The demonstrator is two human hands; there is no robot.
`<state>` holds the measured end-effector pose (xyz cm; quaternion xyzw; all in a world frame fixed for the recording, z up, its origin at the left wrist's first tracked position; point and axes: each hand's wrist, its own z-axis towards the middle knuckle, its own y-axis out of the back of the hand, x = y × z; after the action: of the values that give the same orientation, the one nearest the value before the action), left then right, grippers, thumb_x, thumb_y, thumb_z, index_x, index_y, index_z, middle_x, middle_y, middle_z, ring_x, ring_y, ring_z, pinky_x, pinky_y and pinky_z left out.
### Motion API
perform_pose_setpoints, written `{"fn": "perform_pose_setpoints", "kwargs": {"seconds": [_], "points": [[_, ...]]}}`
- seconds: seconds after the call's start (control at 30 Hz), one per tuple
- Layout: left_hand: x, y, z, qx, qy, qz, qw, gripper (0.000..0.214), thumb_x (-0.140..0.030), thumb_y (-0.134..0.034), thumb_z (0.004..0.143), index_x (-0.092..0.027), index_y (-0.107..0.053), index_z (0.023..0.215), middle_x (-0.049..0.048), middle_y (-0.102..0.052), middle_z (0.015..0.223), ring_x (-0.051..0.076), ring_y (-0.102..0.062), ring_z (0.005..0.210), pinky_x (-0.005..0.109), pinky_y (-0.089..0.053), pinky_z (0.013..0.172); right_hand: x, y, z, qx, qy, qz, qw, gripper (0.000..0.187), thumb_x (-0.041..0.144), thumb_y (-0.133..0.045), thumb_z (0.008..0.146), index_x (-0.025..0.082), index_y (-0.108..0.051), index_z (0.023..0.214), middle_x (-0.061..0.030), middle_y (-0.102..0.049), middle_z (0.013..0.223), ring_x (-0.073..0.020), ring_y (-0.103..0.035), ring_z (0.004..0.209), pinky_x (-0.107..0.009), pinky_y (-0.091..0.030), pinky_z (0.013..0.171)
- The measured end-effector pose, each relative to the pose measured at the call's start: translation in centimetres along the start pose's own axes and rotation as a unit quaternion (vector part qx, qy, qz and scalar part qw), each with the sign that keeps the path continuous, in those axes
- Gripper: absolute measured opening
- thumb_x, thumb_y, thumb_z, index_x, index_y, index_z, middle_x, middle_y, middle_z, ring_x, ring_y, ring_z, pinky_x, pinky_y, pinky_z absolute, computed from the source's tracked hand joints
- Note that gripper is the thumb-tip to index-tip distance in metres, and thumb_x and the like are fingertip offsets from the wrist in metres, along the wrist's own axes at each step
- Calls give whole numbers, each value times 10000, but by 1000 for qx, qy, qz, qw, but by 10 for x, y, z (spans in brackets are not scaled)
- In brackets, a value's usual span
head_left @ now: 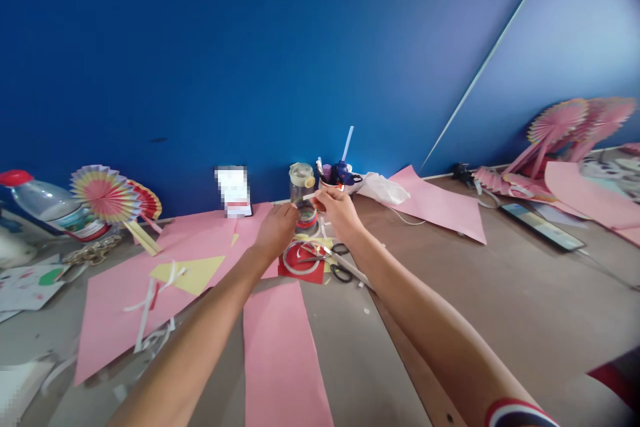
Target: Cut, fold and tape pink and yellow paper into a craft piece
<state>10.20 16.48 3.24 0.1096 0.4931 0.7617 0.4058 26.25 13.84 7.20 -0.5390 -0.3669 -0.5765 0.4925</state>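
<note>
Both arms reach forward over the table. My left hand (276, 230) and my right hand (338, 210) pinch the two ends of a thin white paper strip (309, 197), held up in front of a clear jar (301, 185). Both hands have their fingers closed on it. Just below them lie a tape roll (299, 258) on a red paper piece (304, 272) and black-handled scissors (339, 264). A long pink paper sheet (283, 353) lies between my forearms.
A cup of pens (336, 177) stands against the blue wall. Pink sheets (440, 207), a yellow piece (193, 273) and white strips cover the table. Folded paper fans (106, 195) and a bottle (47, 208) sit at left, more fans (565, 121) at right, a phone (543, 227) nearby.
</note>
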Motion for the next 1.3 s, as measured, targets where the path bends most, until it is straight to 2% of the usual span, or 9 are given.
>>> {"fn": "perform_pose_setpoints", "kwargs": {"seconds": [0.13,0.27,0.5,0.63,0.73,0.83,1.03,1.17,1.3], "points": [[-4,1,12,6,21,16,1000,146,-185,-518,917,-159,-630,1008,93,-636,1044,223,-611,976,413,-499,877,4,13,-6,-16,-15,26,999,225,392,-599,677,190,-568,585,15,-567,573,-103,-483,532,-241,-397,556],[-3,-2,16,-7,50,4,999,331,-346,-564,922,-183,-554,1210,91,-575,1231,212,-606,1019,423,-529,853,5,26,-18,-23,-19,32,999,205,377,-608,672,185,-578,605,10,-590,602,-103,-494,555,-232,-394,558],[-9,-1,17,-27,97,-63,993,297,-331,-560,924,-184,-572,1182,92,-589,1207,211,-606,1014,422,-524,862,4,26,-41,-2,-26,15,1000,139,313,-601,683,180,-605,644,12,-588,594,-118,-488,568,-234,-376,544],[-21,11,16,-66,138,-136,979,284,-321,-564,918,-174,-585,1160,94,-584,1212,217,-602,1018,421,-512,878,6,25,-48,3,-19,7,1000,161,335,-596,694,181,-592,647,9,-590,606,-122,-489,574,-238,-371,545],[-37,30,-3,-98,189,-210,954,169,-275,-559,882,-163,-643,978,85,-640,1056,226,-610,973,392,-478,901,8,24,-57,7,-16,2,1000,171,344,-583,709,182,-585,654,16,-575,604,-116,-474,558,-237,-361,540],[-58,47,-44,-91,245,-304,916,192,-339,-525,878,-187,-630,929,39,-678,860,200,-653,816,341,-511,776,6,17,-75,44,-22,1,999,177,344,-568,722,182,-587,652,20,-557,586,-114,-468,545,-237,-360,534],[-80,53,-124,-106,335,-424,835,305,-469,-557,843,-190,-646,931,42,-687,844,201,-656,828,324,-510,775,-6,-9,-117,156,-20,-5,987,209,355,-565,751,184,-588,633,11,-567,607,-128,-501,591,-260,-394,598],[-75,49,-143,-118,358,-458,805,362,-546,-577,816,-208,-664,914,35,-671,842,202,-626,852,311,-489,792,-13,-19,-129,183,-3,-46,982,165,301,-565,759,195,-616,643,15,-554,589,-136,-480,581,-264,-358,569],[-75,47,-144,-99,361,-477,795,288,-491,-623,797,-211,-669,847,21,-639,783,173,-577,765,253,-453,679,-17,-22,-134,182,19,-89,979,138,239,-554,755,203,-614,636,3,-587,632,-153,-517,631,-272,-362,592]]}}
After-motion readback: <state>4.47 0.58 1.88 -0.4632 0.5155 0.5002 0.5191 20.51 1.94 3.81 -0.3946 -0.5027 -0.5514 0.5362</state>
